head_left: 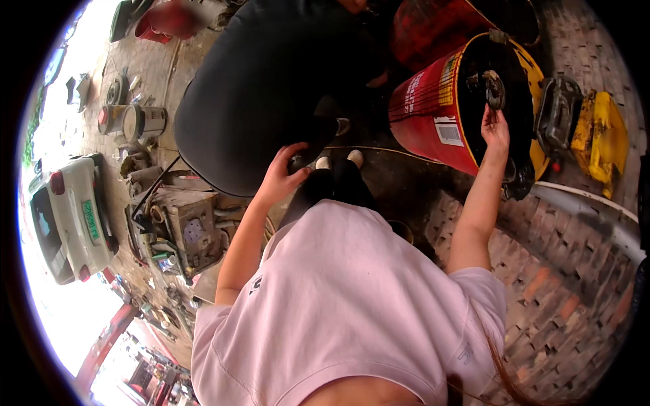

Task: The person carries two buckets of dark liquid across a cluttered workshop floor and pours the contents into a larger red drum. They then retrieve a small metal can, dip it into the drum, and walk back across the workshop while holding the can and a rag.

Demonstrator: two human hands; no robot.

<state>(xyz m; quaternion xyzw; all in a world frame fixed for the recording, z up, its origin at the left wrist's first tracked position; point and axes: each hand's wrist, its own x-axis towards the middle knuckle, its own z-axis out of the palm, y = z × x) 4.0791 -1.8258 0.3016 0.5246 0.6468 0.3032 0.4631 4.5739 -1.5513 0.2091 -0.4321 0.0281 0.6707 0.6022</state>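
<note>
My right hand (pixel 496 127) reaches up to a red drum (pixel 426 108) with a yellow rim and black streaks down its side. Its fingers are closed on a dark, oily, rounded part (pixel 495 90), whose exact kind I cannot make out. Behind that part the drum's top looks black and wet. My left hand (pixel 283 177) has its fingers spread and holds nothing visible. It is beside the dark clothing (pixel 271 88) of a person bent over in front of me; whether it touches the cloth is unclear.
Another red drum (pixel 433 34) stands behind. To the right are a blackened container (pixel 558 111), a yellow container (pixel 608 135) and a brick wall (pixel 542 277). Leftward lie a greasy metal box (pixel 193 220), pails (pixel 144 123) and scattered parts; a white car (pixel 74 216) stands beyond.
</note>
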